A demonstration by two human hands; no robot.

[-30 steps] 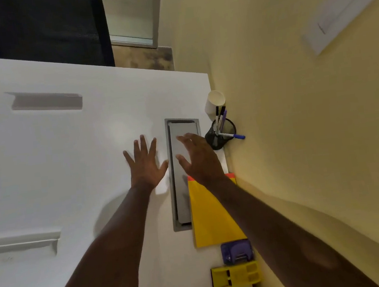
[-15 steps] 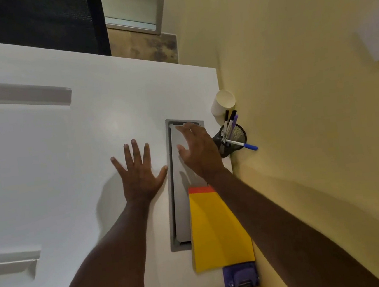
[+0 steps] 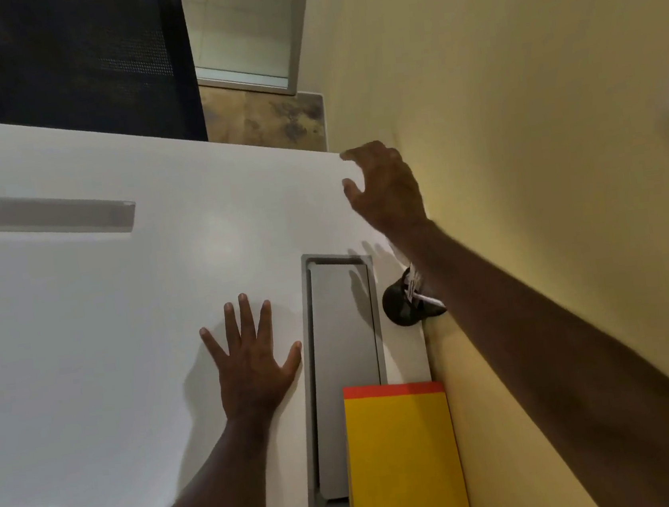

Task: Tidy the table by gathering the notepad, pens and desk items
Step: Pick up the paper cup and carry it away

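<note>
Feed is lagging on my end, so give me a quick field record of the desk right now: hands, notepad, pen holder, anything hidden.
left hand: flat on the white table, fingers spread, holding nothing
right hand: raised near the table's far corner by the wall, fingers curled, nothing visibly held
notepad: yellow with a red top edge, lying beside the wall, overlapping the grey cable tray
pen holder: black, partly hidden by the right forearm
hidden: whatever lies under the right hand

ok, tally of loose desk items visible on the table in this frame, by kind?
Notepad, yellow with a red top edge: 1
Pen holder, black: 1
Pens in the holder: partly hidden behind the right forearm, count cannot be told
Total: 2 items, plus the pens

Neither the left hand nor the right hand holds any of them.
</note>
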